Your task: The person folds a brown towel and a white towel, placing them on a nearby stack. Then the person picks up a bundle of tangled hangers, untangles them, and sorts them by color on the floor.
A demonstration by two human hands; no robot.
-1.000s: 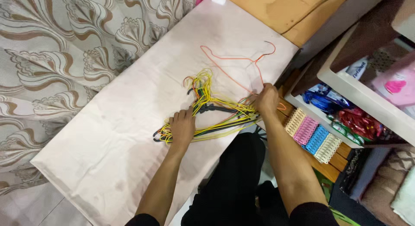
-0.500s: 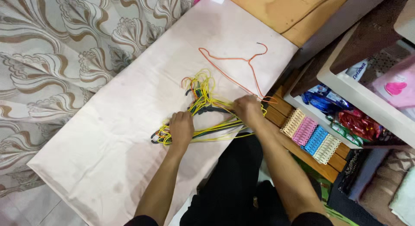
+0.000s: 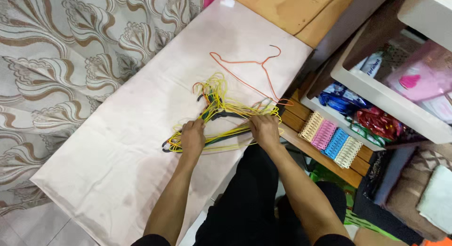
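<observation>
Both hands rest on the hanger pile (image 3: 221, 123), a tangle of mostly yellow wire hangers with some dark and green ones, lying on the surface (image 3: 117, 156), a padded board under a pale pink cloth. The left hand (image 3: 192, 138) presses down on the pile's near-left end, fingers curled over the wires; it seems to pin them rather than lift them. The right hand (image 3: 265, 129) closes on the wires at the pile's right end, at the surface's edge. How firmly either grips I cannot tell.

The step in hand looks like gathering or squaring up the pile. Next, I judge, one hanger has to be worked free while the left hand keeps the rest still, since the hooks at the pile's far end are interlocked.

A single orange hanger (image 3: 252, 72) lies apart, just beyond the pile. A patterned curtain (image 3: 56, 62) hangs left of the pile; to its right sit a row of pastel clip strips (image 3: 332, 140) and a white shelf (image 3: 376, 95) with packets.

Half a second ago the right hand was slightly farther up the pile; a second ago it was at the orange hanger's lower corner. It has since come back to the pile. The left hand has barely moved.
</observation>
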